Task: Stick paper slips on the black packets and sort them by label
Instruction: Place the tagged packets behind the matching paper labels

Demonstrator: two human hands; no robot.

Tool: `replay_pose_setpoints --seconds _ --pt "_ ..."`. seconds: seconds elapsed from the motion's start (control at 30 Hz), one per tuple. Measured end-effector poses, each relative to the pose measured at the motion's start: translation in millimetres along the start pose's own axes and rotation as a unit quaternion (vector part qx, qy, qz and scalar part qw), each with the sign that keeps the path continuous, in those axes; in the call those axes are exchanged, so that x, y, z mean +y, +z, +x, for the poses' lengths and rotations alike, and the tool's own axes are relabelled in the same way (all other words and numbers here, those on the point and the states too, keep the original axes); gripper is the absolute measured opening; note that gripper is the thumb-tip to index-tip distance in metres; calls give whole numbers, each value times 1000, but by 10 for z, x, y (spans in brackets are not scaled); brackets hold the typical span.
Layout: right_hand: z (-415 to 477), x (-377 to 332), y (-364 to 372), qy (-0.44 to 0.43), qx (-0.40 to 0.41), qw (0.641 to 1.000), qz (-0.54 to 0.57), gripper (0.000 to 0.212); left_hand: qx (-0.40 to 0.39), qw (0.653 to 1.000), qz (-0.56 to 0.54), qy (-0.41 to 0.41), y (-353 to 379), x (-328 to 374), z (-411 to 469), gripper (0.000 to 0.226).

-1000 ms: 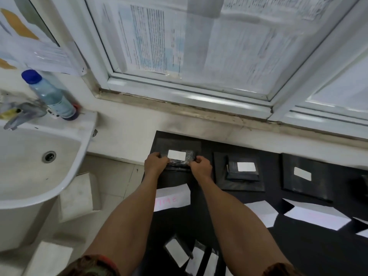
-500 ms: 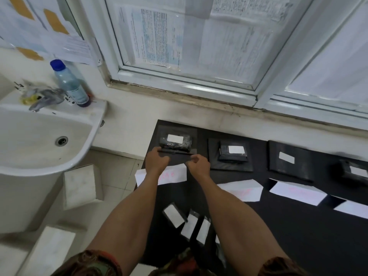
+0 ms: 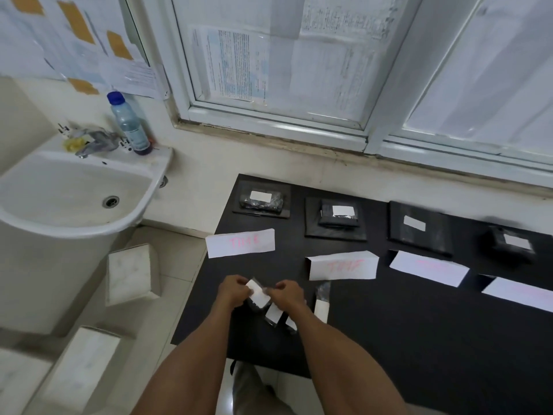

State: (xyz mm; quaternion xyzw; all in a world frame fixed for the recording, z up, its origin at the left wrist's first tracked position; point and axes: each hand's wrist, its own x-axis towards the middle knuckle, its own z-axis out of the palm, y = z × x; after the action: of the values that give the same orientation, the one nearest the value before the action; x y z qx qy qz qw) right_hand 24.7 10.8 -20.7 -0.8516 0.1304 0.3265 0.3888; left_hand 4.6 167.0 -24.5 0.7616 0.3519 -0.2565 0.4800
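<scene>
Both hands (image 3: pixel 233 292) back from far stack, packet (image 3: pixel 257 295) between grips.

Two bare forearms, no sleeves reaching the wrists, no watch, rings or bracelets visible, left hand (image 3: pixel 232 290) and right hand (image 3: pixel 288 295) ungloved, a blurred shoe (image 3: pixel 250 387) below the worktop edge

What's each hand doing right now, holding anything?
Left hand: closed on the left end of a slip-labelled black packet.
Right hand: closed on the same packet's right end.
</scene>
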Motion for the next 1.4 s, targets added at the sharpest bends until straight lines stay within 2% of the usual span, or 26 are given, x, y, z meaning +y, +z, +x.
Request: replay_pose_setpoints --seconds 0.1,0.2,0.37,0.47,0.57,0.63,0.77,0.87,1.0,1.23,1.4 --pt "-54 67 -2 0 -15 1000 10 59 1 998 -60 -31 37 -11 -90 31" --pt "-93 105 -60 -3 -4 998 68 58 -32 983 -169 -61 23 34 -190 21" --pt "-254 79 -288 -78 55 982 163 54 -71 922 -371 -79 35 187 -382 9" --pt "-392 42 -487 -117 87 972 186 44 -93 903 -413 -69 175 364 -476 3" --pt "-525 85 -729 -145 137 965 170 31 -107 903 -414 -50 383 595 -557 4" --pt "-606 199 -963 -153 164 961 164 26 -121 917 -378 -43 559 821 -663 4" --pt "-702 487 -1368 -151 193 958 150 25 -161 946 -278 -43 869 1195 -858 15" --pt "-737 704 -1671 -137 211 954 161 27 -182 954 -237 -29 1171 1462 -959 25" --pt "-676 947 -2144 -134 235 949 164 28 -192 966 -173 -17 1641 1886 -1057 27" --pt "-269 1338 -3217 -104 286 924 231 23 -172 965 -197 26 2593 2690 -955 32" --pt "187 1759 -4326 -77 307 916 246 24 -178 965 -188 41 3556 3461 -899 31"
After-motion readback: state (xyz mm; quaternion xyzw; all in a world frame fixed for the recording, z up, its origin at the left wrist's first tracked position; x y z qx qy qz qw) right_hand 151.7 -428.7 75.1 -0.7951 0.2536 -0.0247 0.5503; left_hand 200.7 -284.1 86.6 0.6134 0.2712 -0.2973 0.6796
